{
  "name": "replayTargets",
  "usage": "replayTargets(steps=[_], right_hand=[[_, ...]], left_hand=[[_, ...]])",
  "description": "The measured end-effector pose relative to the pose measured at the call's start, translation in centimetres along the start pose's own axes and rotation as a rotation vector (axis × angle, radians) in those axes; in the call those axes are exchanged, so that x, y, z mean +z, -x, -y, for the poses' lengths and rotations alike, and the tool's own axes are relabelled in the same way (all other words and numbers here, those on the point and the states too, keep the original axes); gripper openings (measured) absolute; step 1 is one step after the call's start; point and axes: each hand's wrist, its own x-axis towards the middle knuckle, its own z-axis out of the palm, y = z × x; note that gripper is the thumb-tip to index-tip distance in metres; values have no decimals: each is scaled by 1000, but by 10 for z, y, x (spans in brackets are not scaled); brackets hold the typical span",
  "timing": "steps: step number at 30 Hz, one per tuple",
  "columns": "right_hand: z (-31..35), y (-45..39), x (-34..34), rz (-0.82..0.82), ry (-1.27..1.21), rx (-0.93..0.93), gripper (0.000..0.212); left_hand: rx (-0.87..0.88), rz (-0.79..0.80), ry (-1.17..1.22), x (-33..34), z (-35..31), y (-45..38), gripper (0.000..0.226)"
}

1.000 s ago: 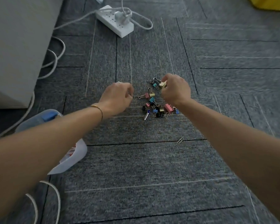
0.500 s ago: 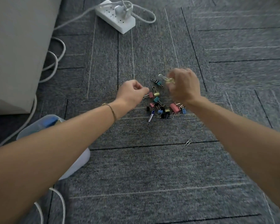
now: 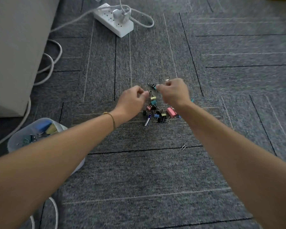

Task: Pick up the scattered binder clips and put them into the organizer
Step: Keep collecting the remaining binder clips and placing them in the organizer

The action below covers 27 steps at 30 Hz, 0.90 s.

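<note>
My left hand (image 3: 132,103) and right hand (image 3: 173,93) hover, fingers curled, over the binder clips (image 3: 157,111) heaped on the carpet (image 3: 139,171). I cannot tell whether either pinches one. The organizer (image 3: 31,134) sits under my left forearm.

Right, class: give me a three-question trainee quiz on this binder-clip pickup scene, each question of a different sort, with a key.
1. True or false: the organizer lies to the left of the binder clips.
2. Which clip lies closest to the left hand? A pink B gold C black
3. Fill in: the lone paper clip lies on the ____.

Key: 1 true. 2 B, the gold clip. 3 carpet.
</note>
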Motion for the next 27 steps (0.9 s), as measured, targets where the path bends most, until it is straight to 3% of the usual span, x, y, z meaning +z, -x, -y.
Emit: replayTargets(steps=[4,6,9,12,15,18,20,23,27], right_hand=[[-2,-13,24,-12,618,-233,31],[-4,-18,33,17,752,-302,33],[-8,-24,37,51,781,-356,26],[-10,-26,28,117,522,-303,15],[-11,-20,9,152,-266,-32,9],[-14,-12,-11,153,-825,189,27],[-18,-8,-20,218,-943,236,26],[-22,-8,-25,234,-1001,288,8],[-19,-13,-23,59,-676,311,27]], left_hand=[[-348,68,920,-15,-5,10,29],[-390,100,1086,-21,-7,12,27],[-479,56,1128,-27,-12,5,37],[-505,67,972,-31,-16,-11,39],[-472,124,814,-29,-23,-30,30],[-367,109,513,-22,-29,-47,24],[-200,97,167,-16,-31,-54,12],[15,161,-239,-7,-30,-59,29],[181,129,-535,-1,-31,-66,24]])
